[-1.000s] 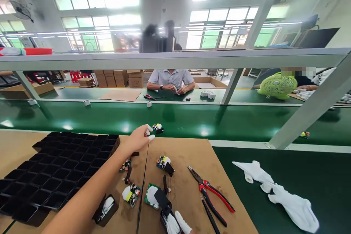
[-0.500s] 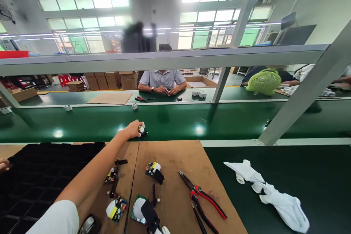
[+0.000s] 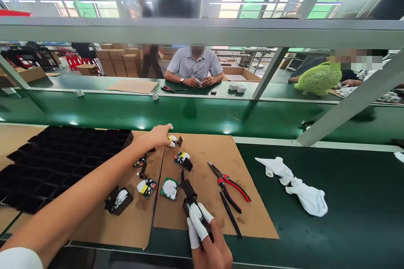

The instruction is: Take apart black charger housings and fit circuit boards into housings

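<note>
My left hand reaches to the back edge of the cardboard, its index finger stretched out and apart from the thumb. Right by its fingertips lies a small circuit board with a white part and a black piece. My right hand, with white covers on its fingertips, grips a black plastic case with a black flap at its far end. Near it lie a green circuit board with a round white pad and another board with yellow and white parts. Its fingers partly hide the case.
On the left cardboard lie an opened black case and a circuit board, beside rows of black cases. Red-handled pliers, black tweezers and white gloves lie rightward. Across the green belt sits a person.
My left hand has come back from over the green belt to the cardboard's edge, and the circuit board it held is now there. My right hand and the case have come into fuller view.
</note>
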`<state>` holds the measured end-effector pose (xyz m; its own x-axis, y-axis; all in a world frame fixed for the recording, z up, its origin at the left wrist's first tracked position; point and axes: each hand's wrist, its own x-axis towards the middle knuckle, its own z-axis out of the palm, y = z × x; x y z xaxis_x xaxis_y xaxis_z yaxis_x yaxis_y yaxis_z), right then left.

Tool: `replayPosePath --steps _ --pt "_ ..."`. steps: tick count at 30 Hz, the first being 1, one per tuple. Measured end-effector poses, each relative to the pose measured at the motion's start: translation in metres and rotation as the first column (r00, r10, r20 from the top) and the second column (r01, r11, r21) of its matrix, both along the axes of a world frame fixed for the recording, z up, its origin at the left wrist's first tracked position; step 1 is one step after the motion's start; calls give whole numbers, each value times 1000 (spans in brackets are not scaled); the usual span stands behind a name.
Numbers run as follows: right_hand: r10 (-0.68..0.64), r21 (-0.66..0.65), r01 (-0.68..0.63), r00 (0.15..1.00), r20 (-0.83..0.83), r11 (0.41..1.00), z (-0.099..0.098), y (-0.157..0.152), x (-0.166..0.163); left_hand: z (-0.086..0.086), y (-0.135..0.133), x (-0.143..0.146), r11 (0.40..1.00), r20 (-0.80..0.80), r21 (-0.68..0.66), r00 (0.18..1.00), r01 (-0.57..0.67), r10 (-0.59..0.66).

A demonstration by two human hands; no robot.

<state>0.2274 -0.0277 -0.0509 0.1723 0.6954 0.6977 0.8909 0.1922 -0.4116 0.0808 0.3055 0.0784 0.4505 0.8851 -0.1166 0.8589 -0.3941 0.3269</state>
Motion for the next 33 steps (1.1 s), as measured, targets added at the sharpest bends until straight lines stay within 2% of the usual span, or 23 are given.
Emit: replayPosePath --steps 3,5,7,9,11,13,15,17,18,19,21,23,25,26,28,30,33 --pt "15 8 -14 999 -46 1000 6 -2 -1 25 -45 -18 994 71 104 997 -17 10" --pt "59 12 -59 996 -73 998 10 -4 1 41 -86 -33 987 128 159 992 -18 -3" --pt "119 4 -119 989 -84 993 13 -6 4 50 -136 -48 974 228 225 973 -25 -28" --pt "148 11 -148 985 -83 989 15 -7 6 48 -185 -60 935 482 352 864 -36 -148" --pt "152 33 -150 985 -79 988 17 -5 7 32 -226 -68 914 643 391 742 -108 -187" --pt "167 55 -162 982 -85 985 17 -2 5 6 -253 -72 926 739 332 659 -180 -137" --pt "187 51 -182 973 -133 982 17 2 1 -26 -265 -72 941 806 250 588 -229 -71" --pt "149 55 -139 936 -320 989 18 4 -4 -55 -267 -71 934 847 167 532 -316 28" --pt "100 41 -92 873 -478 995 19 3 -7 -67 -266 -70 925 860 140 507 -353 63" --pt "39 7 -45 756 -654 999 21 1 -9 -76 -265 -69 920 866 118 492 -373 89" --pt "-67 -84 -27 387 -920 996 27 -4 -12 -87 -263 -69 919 866 101 488 -382 108" --pt "-104 -107 -121 30 -994 987 35 -11 -16 -91 -263 -69 921 855 108 507 -374 105" --pt "-95 -56 -192 -197 -976 980 42 -16 -23 -92 -264 -70 922 841 130 533 -365 92" --pt "-86 -32 -202 -266 -960 979 45 -18 -27 -92 -265 -70 923 833 146 547 -357 79" --pt "-65 -4 -180 -335 -940 984 48 -19 -37 -94 -265 -70 926 815 181 577 -330 46" --pt "-55 5 -172 -344 -937 985 48 -19 -46 -96 -264 -71 928 803 208 596 -309 19" --pt "-57 6 -203 -301 -952 979 44 -19 -55 -97 -267 -70 924 801 230 599 -306 -2"
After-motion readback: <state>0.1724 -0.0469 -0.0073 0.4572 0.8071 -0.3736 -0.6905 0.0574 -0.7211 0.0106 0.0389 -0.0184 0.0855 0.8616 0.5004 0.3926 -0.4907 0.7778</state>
